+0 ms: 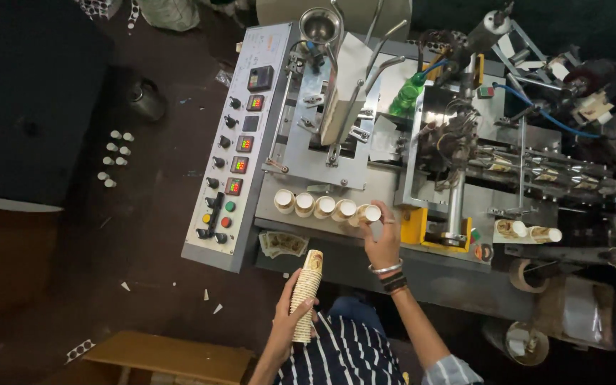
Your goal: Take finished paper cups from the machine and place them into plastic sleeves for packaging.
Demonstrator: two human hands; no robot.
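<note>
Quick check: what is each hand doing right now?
Left hand: closed around a stack of paper cups.
Right hand: fingers on the end paper cup of the machine's row.

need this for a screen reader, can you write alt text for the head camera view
Seen from above, a person's left hand holds a stack of paper cups while the right hand grips the last cup in a row on a cup-making machine, beside its grey control panel.

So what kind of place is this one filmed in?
Most likely a small paper cup workshop. A cup-forming machine with a control panel of knobs and lit displays fills the view, a row of finished cups lies on its shelf, and the left hand holds a stack of cups.
</note>
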